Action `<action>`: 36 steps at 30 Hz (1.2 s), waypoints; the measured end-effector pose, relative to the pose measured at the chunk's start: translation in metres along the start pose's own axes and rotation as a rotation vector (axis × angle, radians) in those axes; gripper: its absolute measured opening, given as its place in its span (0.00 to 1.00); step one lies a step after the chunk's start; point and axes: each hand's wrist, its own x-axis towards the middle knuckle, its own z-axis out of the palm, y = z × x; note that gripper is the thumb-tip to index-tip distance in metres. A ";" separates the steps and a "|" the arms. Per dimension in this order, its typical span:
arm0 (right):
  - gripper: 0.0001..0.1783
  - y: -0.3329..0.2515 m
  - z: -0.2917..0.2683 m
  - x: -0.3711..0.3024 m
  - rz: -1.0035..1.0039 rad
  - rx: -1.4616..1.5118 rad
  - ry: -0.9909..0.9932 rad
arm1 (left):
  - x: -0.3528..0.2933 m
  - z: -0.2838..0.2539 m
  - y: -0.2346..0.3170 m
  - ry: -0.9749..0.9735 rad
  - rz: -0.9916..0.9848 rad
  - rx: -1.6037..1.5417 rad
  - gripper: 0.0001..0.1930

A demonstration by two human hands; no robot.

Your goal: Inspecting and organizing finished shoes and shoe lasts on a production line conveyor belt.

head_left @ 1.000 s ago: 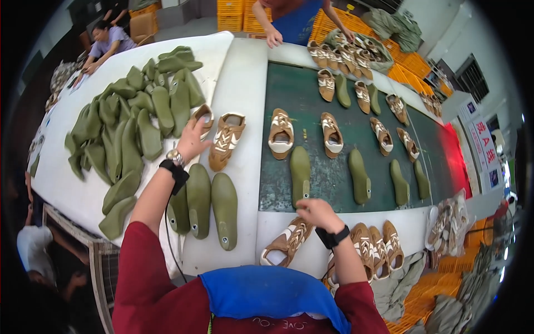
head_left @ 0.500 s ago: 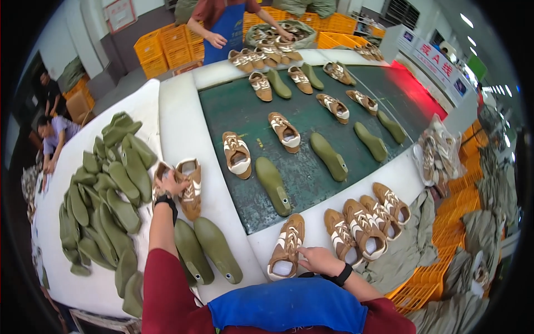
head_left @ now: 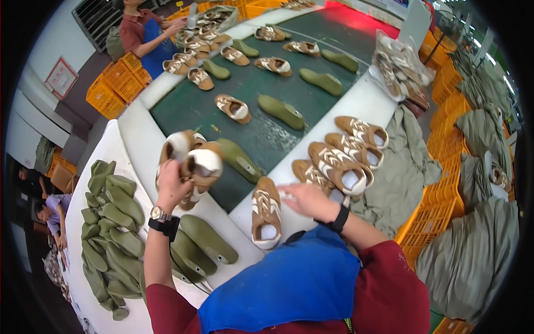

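Note:
My left hand point(head_left: 173, 186) is closed on a brown-and-white sneaker point(head_left: 204, 162), heel up, above the white ledge beside the belt. Other sneakers lie partly hidden behind and under it. Two green shoe lasts point(head_left: 208, 238) rest on the ledge by my left wrist. Another green last point(head_left: 240, 160) lies on the belt past the held sneaker. My right hand point(head_left: 311, 200) has its fingers stretched toward a single laced sneaker point(head_left: 267, 214) standing on the near ledge. Whether the fingertips touch it, I cannot tell. Several laced sneakers point(head_left: 338, 166) sit to the right of that hand.
Green lasts point(head_left: 114, 234) are heaped on the white table at left. The green belt point(head_left: 183, 108) carries more sneakers and lasts. A bagged bundle of sneakers point(head_left: 397, 69), grey-green cloth point(head_left: 397, 167) and orange crates point(head_left: 434, 209) line the right. A person point(head_left: 147, 36) works across the belt.
My left hand has lifted the sneaker and moved toward the belt. My right hand stays near the single sneaker, fingers now stretched out. The whole view has turned.

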 end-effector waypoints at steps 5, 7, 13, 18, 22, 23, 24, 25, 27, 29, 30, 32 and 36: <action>0.10 0.022 -0.086 -0.017 0.162 -0.032 0.383 | 0.017 0.031 0.146 -0.297 0.713 0.021 0.17; 0.10 0.035 -0.109 -0.039 0.221 -0.015 0.489 | 0.010 0.058 0.184 -0.372 0.977 0.099 0.11; 0.13 0.064 -0.114 -0.092 0.375 -0.085 0.316 | 0.001 0.120 0.212 -0.381 1.049 0.066 0.15; 0.13 0.069 -0.093 -0.106 0.344 -0.192 0.300 | -0.016 0.104 0.188 -0.326 0.516 -0.009 0.27; 0.10 0.037 -0.070 -0.091 0.177 -0.073 0.307 | -0.066 0.084 0.161 -0.611 -0.012 -0.095 0.36; 0.12 0.025 -0.061 -0.088 0.154 -0.042 0.204 | -0.081 0.087 0.151 -0.840 -0.196 -0.097 0.40; 0.14 0.014 -0.052 -0.085 0.121 -0.010 0.097 | -0.108 0.102 0.136 -0.784 -0.188 -0.120 0.43; 0.14 0.009 -0.044 -0.085 0.108 -0.006 0.081 | -0.120 0.108 0.135 -0.772 -0.313 -0.233 0.42; 0.18 0.009 -0.026 -0.085 0.064 -0.135 -0.164 | -0.136 0.117 0.131 -0.746 -0.454 -0.352 0.40; 0.19 0.016 -0.020 -0.082 0.058 -0.159 -0.168 | -0.147 0.122 0.126 -0.667 -0.774 -0.552 0.35; 0.20 0.021 -0.016 -0.080 0.068 -0.184 -0.159 | -0.151 0.122 0.126 -0.656 -0.784 -0.557 0.35; 0.19 0.032 -0.014 -0.077 0.068 -0.211 -0.146 | -0.158 0.122 0.133 -0.643 -0.813 -0.696 0.30; 0.19 0.043 -0.024 -0.071 0.048 -0.199 -0.078 | -0.157 0.109 0.154 -0.752 -0.740 -0.781 0.30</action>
